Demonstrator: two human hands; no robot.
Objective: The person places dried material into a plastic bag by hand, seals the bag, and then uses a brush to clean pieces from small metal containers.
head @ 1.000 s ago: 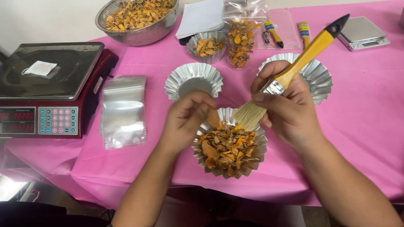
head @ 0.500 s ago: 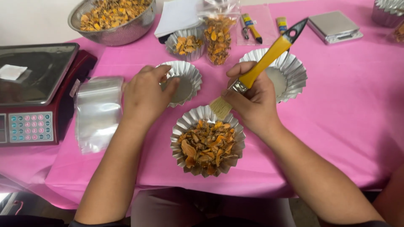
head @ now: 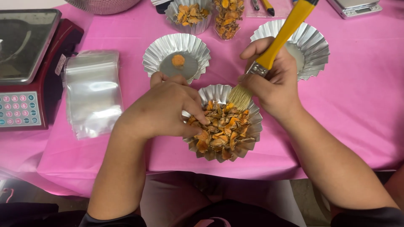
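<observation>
A fluted foil cup point(head: 252, 130) near the table's front edge holds several dried orange-brown pieces point(head: 221, 126). My left hand point(head: 166, 107) reaches into its left side, fingertips on the pieces; whether it pinches one I cannot tell. My right hand point(head: 273, 82) grips a yellow-handled brush point(head: 280, 38), whose bristles touch the cup's far rim. Behind my left hand, a second foil cup point(head: 195, 48) holds a single orange piece point(head: 178, 60). A third foil cup point(head: 313, 46) sits behind my right hand.
A red scale point(head: 29, 80) with a metal platform and keypad stands at the left, beside a stack of clear plastic bags point(head: 92, 90). Further back are a foil cup of pieces point(head: 189, 14), a clear bag of pieces point(head: 227, 17), a colander and a small grey scale point(head: 355, 6).
My left hand came back from the far foil cup, leaving one orange piece there, and now reaches into the full cup. The brush tip dropped to the cup's rim.
</observation>
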